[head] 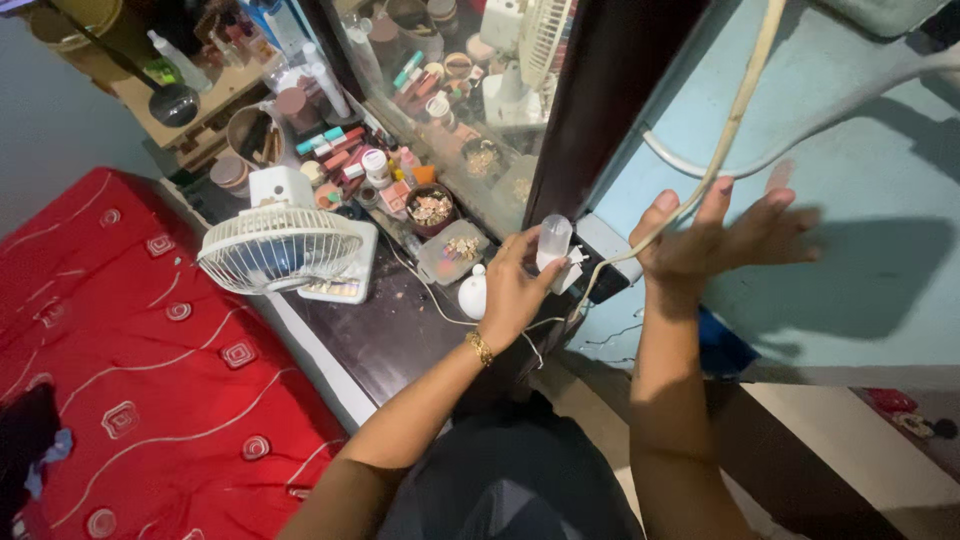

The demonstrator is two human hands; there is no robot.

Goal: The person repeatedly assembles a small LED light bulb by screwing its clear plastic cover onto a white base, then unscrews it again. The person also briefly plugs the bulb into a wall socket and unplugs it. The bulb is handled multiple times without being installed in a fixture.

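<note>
Lap: the person sits low at the front edge of the desk, dark clothing at the bottom of the view, both forearms reaching up and away.
Bed (150,400): red cover with pale looping lines and square motifs, just beside the desk's left edge.
Left hand (512,285): a gold bracelet (480,347) on the wrist; the fingers are curled closed around a small white plug adapter (556,250) at the desk's right edge.
Plug adapter: white, with a rounded translucent top, held right against the dark socket strip (610,262) by the dark mirror frame; whether its pins are in the strip I cannot tell.
Right hand (705,240): spread flat and wide open, gripping nothing, fingers fanned toward the pale blue wall (860,250); the cream cable (735,110) runs across its fingertips.
Cream cable: comes down from the top of the view, passes the right hand and ends at the adapter.
Desk (390,335): dark top, thin white wires trailing over its near right corner.
Small fan (285,245): white, grille tilted up, near the desk's left edge.
White round bottle (473,292): just beside the left hand.
Middle of desk: a clear tray and a dark bowl (432,208) of small trinkets.
Far edge: crowded cosmetics, tubes and jars along the mirror (470,90), which repeats the fan and clutter.
</note>
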